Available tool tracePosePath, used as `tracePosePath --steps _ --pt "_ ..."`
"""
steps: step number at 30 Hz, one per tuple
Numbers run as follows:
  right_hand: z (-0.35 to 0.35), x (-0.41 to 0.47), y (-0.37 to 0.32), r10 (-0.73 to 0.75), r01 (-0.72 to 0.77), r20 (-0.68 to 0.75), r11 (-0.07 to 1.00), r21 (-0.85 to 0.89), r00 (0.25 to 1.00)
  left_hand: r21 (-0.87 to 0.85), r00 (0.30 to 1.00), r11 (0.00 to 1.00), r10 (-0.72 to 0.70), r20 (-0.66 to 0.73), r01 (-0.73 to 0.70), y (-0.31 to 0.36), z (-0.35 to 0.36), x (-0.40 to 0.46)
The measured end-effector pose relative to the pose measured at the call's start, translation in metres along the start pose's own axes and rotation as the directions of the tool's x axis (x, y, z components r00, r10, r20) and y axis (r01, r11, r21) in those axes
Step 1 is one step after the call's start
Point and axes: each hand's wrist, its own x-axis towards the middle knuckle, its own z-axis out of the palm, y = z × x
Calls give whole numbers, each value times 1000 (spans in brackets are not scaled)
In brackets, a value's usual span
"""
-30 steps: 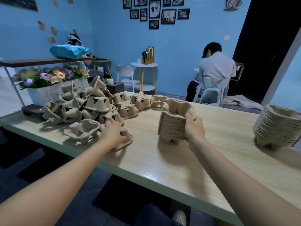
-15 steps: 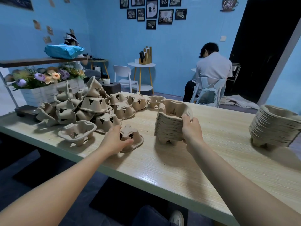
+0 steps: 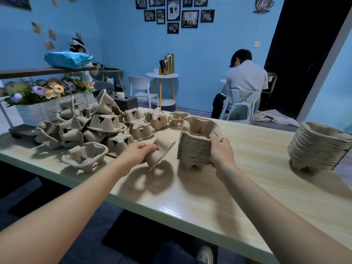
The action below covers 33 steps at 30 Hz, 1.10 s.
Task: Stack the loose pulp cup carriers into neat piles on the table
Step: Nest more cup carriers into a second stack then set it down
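A single brown moulded-pulp cup carrier is gripped by the left hand, fingers curled over its upper edge. The carrier is tilted on edge, its lower rim close to or touching the pale wood-grain bench; contact cannot be confirmed. It is positioned just left of a nested pile of brown pulp carriers standing upright at the middle of the bench.

The near right side of this pile is held by the right hand, with the fingers curled over the rim and the thumb against the side wall.

A heap of loose, unstacked brown pulp carriers is spread over the far left of the bench, some inverted and some on their sides. One open-side-up pulp carrier lies apart at the near edge of the heap, to the left of the left hand.

A second, taller pile of nested carriers stands at the right of the bench, well apart from both hands.

A white planter box of artificial flowers is located behind the heap at far left. A seated person in a light shirt is visible beyond the bench, facing away.
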Motion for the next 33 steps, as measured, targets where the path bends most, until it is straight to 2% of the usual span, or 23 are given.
tracePosePath --steps 2,5,9,11,14,17,19,21,26,29,31,33 --pt "0 0 -1 -3 3 -2 1000 -13 1000 14 1000 1000 -2 26 1 5 5 3" --pt "-1 1 -1 2 -1 13 1000 -13 1000 40 994 996 88 -67 -85 15 12 8" --pt "-3 2 -1 -3 3 12 1000 -12 1000 205 966 962 211 -151 -179 19 20 11" --pt "-3 2 0 -2 2 12 1000 -11 1000 202 975 959 213 -65 -196 17 21 6" --pt "-3 2 0 -2 2 13 1000 -5 1000 62 969 974 206 137 -216 19 20 -8" --pt "-2 1 -2 -1 1 13 1000 -1 1000 238 956 946 159 248 -219 16 13 -7" --pt "-1 1 -2 -4 4 9 1000 -3 1000 417 957 880 123 264 -228 10 5 -2" --pt "-1 0 -2 -13 13 3 1000 -9 1000 473 953 844 137 270 -255 7 4 -1" --pt "-2 -2 -3 13 -13 14 1000 -6 1000 424 930 828 336 148 -367 5 -1 5" --pt "-3 -1 -3 44 -44 15 999 -11 999 365 901 823 398 174 -434 11 -16 9" --pt "-4 -2 -4 53 -53 20 999 -9 998 430 909 801 370 193 -417 14 -24 14" --pt "-4 -3 -5 54 -54 21 999 -7 998 583 930 725 267 253 -367 18 -29 19"
